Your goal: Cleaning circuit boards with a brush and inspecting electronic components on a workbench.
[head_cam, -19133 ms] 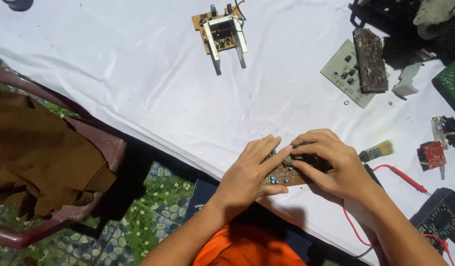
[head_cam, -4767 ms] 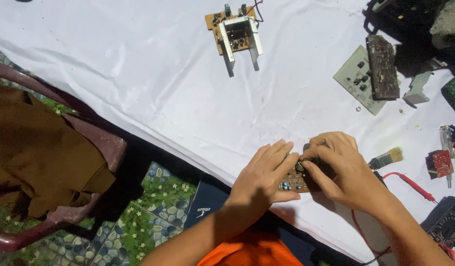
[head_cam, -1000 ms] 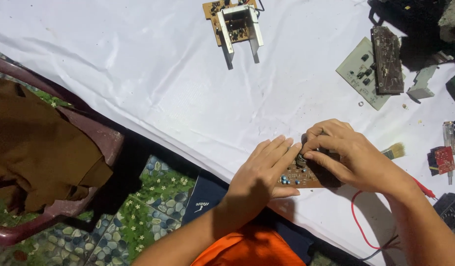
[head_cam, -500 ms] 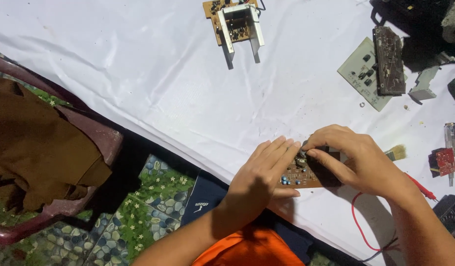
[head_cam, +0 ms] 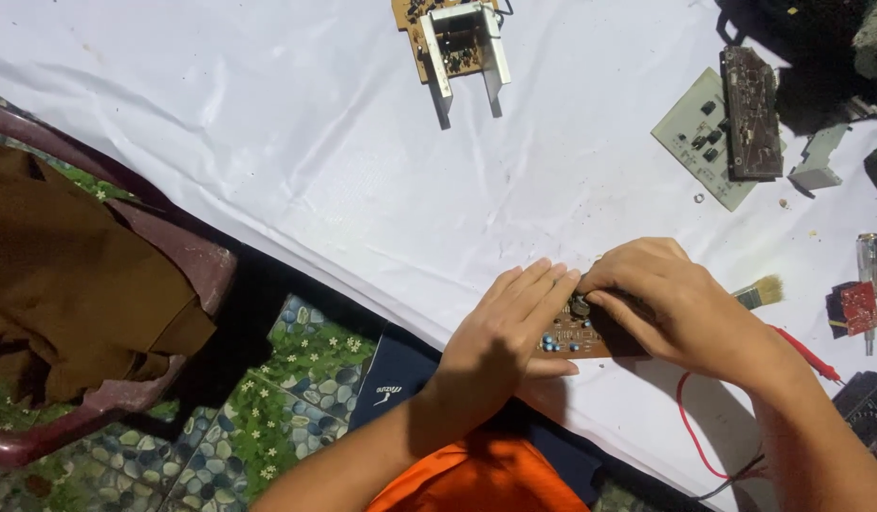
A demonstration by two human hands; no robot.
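Observation:
A small brown circuit board point(head_cam: 576, 338) with blue and dark parts lies at the near edge of the white-covered table point(head_cam: 267, 142). My left hand point(head_cam: 505, 327) lies flat on its left end, fingers together, holding it down. My right hand point(head_cam: 680, 303) covers the board's right end, its fingertips pinched on a small dark round part point(head_cam: 580, 305) on top of the board. Most of the board is hidden under both hands.
A paintbrush point(head_cam: 761, 292) lies just behind my right hand. A board with two metal brackets point(head_cam: 454, 38) sits at the back; a pale green board point(head_cam: 704, 137) with a dark one point(head_cam: 752, 112) on it lies back right. Red leads point(head_cam: 803, 349), small red board point(head_cam: 858, 308), dark red chair point(head_cam: 125, 284) left.
My right hand's fingers have shifted slightly on the round part; the board and my left hand stay in place.

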